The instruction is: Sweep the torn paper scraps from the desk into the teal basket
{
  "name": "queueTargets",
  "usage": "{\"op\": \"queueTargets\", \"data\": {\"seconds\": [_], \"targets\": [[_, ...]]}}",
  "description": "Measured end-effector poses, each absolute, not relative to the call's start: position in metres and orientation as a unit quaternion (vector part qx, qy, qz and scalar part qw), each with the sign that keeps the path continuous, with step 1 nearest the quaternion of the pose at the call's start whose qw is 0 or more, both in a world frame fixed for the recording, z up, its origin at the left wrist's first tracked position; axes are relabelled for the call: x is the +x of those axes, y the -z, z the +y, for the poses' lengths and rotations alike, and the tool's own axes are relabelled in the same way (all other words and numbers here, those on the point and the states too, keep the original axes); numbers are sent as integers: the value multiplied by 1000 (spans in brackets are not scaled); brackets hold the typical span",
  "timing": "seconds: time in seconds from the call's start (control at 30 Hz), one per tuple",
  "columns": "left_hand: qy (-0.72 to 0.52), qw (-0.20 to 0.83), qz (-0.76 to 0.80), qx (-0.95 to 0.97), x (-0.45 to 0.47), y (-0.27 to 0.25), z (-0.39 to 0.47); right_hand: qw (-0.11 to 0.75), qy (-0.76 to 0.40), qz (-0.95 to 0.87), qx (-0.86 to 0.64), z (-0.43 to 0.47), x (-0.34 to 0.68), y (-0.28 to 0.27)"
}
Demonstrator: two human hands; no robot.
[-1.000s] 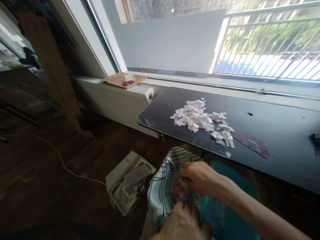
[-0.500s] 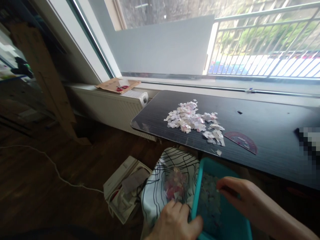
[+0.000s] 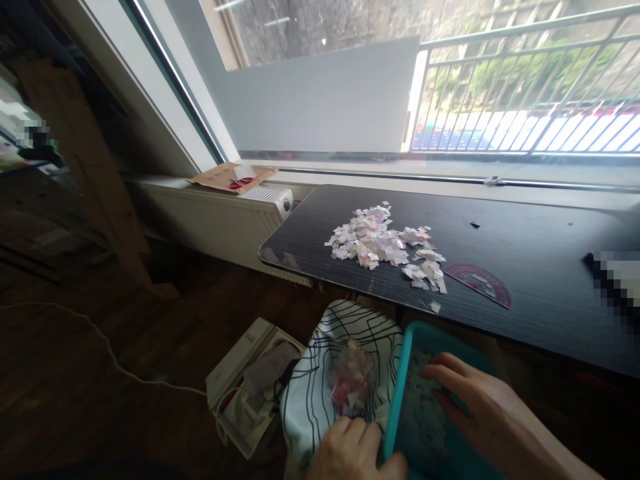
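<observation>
Right hand (image 3: pixel 477 400)'s inside the teal bin (image 3: pixel 400 380), grip loosely open over pale scraps (image 3: pixel 423 420), left hand (image 3: pixel 353 448) clamping the bin's left wall, pinkish heap (image 3: pixel 353 377) beyond it; looks like picking, next move calls for a fine pinch.

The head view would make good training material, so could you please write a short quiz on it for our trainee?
1. Multiple choice: which item lies just to the picture-right of the pile of paper scraps on the dark table? a) scissors, b) protractor, c) mug.
2. True or false: the right hand is resting flat on the dark table.
3. Fill the gap: the left hand grips the ____ of the teal bin.

Key: 1. b. 2. False; it is at the teal bin. 3. rim.
</observation>
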State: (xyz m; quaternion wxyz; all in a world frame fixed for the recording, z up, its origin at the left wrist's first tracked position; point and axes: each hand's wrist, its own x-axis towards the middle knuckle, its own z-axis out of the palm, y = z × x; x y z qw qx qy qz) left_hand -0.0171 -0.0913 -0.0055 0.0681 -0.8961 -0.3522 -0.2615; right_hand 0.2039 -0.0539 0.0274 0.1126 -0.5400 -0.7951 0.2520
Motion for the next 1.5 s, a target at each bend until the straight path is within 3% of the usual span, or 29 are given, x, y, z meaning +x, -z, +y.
{"op": "queueTargets", "data": {"seconds": [0.13, 0.37, 0.53, 0.77, 0.97, 1.2, 1.33, 1.5], "targets": [[263, 88, -347, -896, -15, 18, -93, 86, -267, -843, -458, -38, 167, -54], [246, 104, -323, -908, -24, 39, -96, -102, -285, -917, -259, 15, 97, -50], [267, 79, -337, -900, -29, 41, -97, -152, -272, -926, -211, 16, 84, -34], [276, 45, -329, -902, -37, 33, -95, -161, -252, -924, -239, 9, 84, -30], [292, 45, -324, -899, -35, 28, -91, -143, -245, -918, -278, 7, 85, -22], [268, 48, -309, -911, -37, 33, -92, -61, -349, -888, -293, 31, 116, -51], [276, 62, -294, -913, -36, 30, -90, 73, -503, -777, -372, 32, 139, -61], [292, 19, -341, -893, -34, 21, -88, 159, -649, -619, -413, 23, 160, -59]]}}
